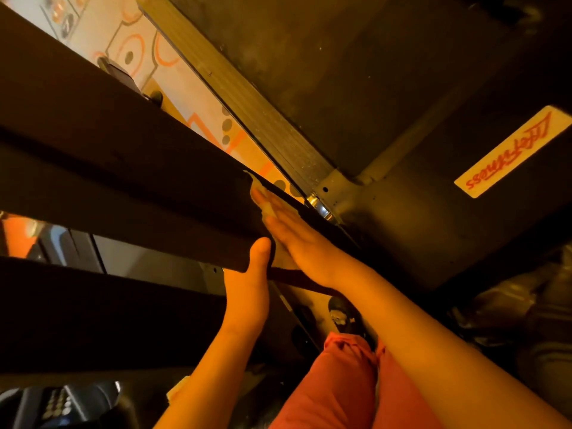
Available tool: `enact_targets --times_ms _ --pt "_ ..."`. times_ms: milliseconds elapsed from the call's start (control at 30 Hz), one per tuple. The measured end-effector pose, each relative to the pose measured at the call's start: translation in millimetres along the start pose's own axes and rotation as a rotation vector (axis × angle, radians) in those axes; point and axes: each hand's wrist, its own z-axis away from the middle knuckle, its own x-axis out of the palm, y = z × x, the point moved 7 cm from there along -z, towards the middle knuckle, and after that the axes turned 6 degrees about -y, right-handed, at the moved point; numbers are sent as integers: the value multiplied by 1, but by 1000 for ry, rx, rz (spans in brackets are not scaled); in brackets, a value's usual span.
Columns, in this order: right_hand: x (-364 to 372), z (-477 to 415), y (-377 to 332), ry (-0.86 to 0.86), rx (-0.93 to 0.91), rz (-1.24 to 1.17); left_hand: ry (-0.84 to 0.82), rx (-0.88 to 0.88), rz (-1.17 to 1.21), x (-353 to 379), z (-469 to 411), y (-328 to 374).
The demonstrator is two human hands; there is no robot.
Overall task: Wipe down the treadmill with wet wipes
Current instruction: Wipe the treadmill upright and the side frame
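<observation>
On my feed the right hand [297, 239] lies flat against the inner side of the treadmill's [387, 88] dark handrail [123, 168]. Its fingers [278, 224] are straight and together, pressing the wipe [284, 257] to the rail. The wipe sits under the palm and fingers, and pale edges show beyond them. The left hand [247, 292] holds the rail's end with its thumb laid over the top. I cannot see its other fingers behind the rail. Red trousers [334, 385] show below.
</observation>
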Motion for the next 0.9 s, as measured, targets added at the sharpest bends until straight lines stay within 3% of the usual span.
enact_targets --times_ms 433,633,767,900 --pt "-11 -11 18 -60 131 -133 30 -42 -23 -4 -4 -13" --pt "-8 -39 -25 -78 -71 63 20 -66 2 -2 -3 -14" --pt "-20 -67 -3 -45 -22 85 30 -112 -6 -4 -1 -19" --pt "-29 -72 31 -19 84 -52 32 -110 -36 -5 1 -20"
